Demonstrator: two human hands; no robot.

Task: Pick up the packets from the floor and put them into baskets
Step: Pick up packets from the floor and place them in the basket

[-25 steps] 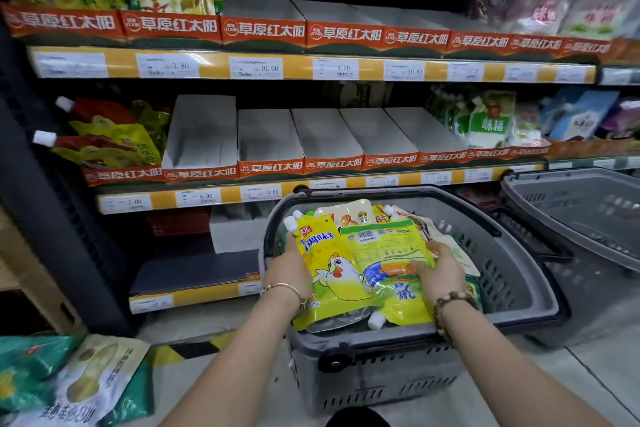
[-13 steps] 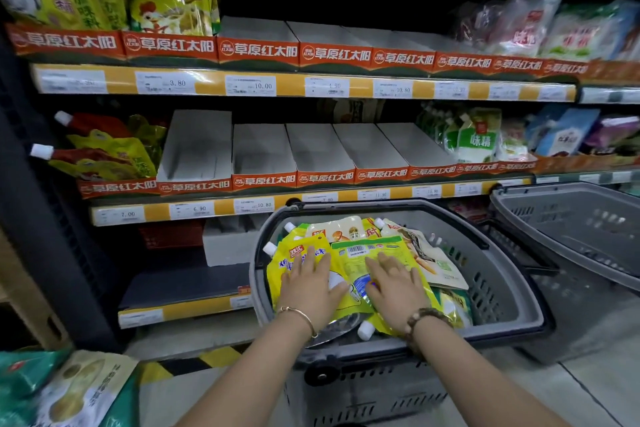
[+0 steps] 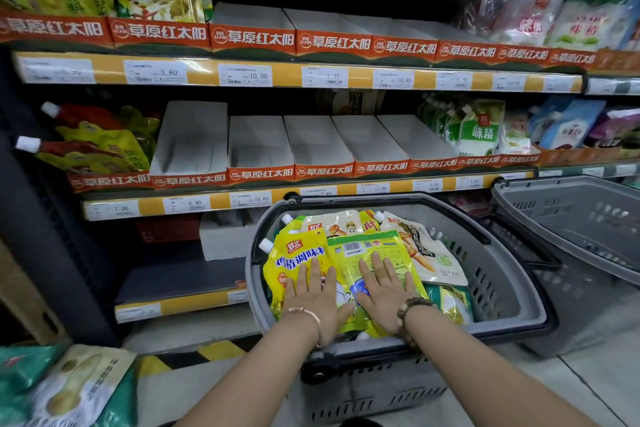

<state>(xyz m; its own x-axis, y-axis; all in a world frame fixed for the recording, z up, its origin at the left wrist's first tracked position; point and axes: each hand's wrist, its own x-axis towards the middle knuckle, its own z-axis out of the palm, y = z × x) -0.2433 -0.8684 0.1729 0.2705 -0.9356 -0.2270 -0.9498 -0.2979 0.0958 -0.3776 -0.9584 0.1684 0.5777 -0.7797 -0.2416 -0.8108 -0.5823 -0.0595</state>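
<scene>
With the left hand point(image 3: 313, 295) and right hand point(image 3: 385, 291) spread flat on the yellow spout pouches point(image 3: 300, 255) heaped in the grey basket point(image 3: 491, 288), hard pressing could burst a pouch or tip the basket.

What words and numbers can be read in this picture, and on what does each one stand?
"草原红太阳": orange tray fronts, both rows.
"3.80", "10.00": upper price tags.
"7.00", "6.90", "10.80": lower price tags.
"双汇", "鸡精调味料": yellow pouch in the basket.
"味精": green-white packet, at right.
Small print, barcode and the other tags: too blurred.
</scene>
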